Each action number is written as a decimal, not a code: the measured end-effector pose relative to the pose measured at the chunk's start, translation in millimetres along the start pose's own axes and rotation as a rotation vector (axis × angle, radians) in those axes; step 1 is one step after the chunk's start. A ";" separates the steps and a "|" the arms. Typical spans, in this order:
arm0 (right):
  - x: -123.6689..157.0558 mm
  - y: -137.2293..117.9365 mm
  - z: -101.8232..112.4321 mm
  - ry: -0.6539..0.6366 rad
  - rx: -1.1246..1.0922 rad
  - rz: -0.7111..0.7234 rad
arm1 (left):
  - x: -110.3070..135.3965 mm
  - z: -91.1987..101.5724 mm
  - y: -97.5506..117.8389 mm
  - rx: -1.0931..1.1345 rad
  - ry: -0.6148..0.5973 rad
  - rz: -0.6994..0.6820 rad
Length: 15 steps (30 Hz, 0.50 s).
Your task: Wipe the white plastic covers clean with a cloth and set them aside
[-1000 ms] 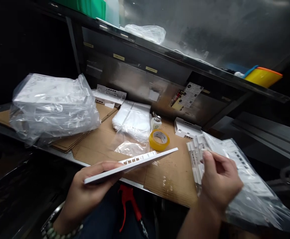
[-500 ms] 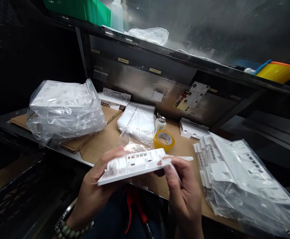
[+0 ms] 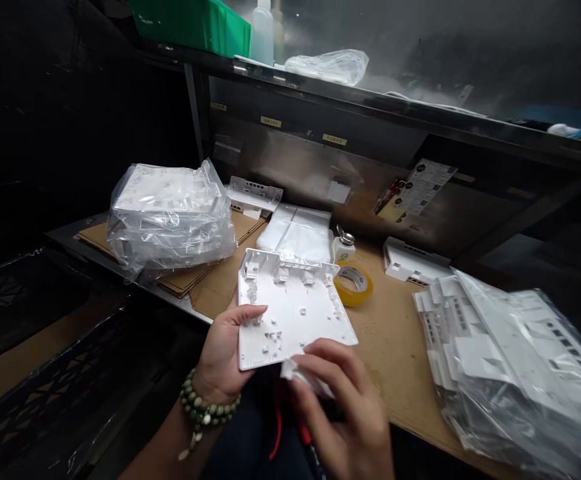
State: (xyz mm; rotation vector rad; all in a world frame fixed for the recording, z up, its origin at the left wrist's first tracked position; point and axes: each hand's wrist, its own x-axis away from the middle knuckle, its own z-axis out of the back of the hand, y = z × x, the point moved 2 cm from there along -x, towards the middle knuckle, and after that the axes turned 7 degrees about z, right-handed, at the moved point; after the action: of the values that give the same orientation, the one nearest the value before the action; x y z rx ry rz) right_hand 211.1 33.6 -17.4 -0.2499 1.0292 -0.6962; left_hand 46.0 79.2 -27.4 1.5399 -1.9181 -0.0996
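A white plastic housing is tilted toward me with its inner side showing, small posts and clips along it. My left hand grips its left edge, thumb on the inner face and the other fingers hidden beneath. In my right hand a folded white wiping cloth is pinched at the housing's lower edge. Behind the housing lie a stack of clear plastic bags and a roll of yellow tape. A small pump bottle stands just past the tape.
Bagged white housings sit on cardboard at the left. More bagged housings fill the right side. Single housings stand toward the back. A shelf with a green bin crosses above. Red-handled pliers are below, partly hidden.
The housing has turned from nearly edge-on to showing its inner face. My right hand has moved lower with the cloth, to the near edge. The view has swung left.
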 end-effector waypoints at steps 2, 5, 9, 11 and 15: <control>-8.3 -12.3 -13.8 0.044 0.000 0.066 | 2.7 -4.9 -3.7 0.017 -0.030 -0.061; -16.2 -21.0 -28.6 0.068 -0.005 0.128 | 5.9 -7.9 -4.9 0.038 -0.034 -0.057; -16.8 -15.7 -25.2 -0.034 0.028 0.163 | 5.2 -4.2 -1.0 0.034 -0.005 -0.087; -15.9 -13.9 -22.7 -0.039 0.041 0.152 | 3.7 -3.5 -0.7 0.027 -0.006 -0.102; -14.9 -18.1 -30.2 0.038 0.005 0.137 | 2.7 -5.9 -3.2 0.013 -0.016 -0.063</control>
State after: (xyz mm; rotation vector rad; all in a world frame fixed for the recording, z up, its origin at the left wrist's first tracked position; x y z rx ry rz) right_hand 173.0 33.1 -13.3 -0.1606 1.0701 -0.5819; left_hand 51.7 77.8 -23.1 1.6129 -1.8861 -0.1281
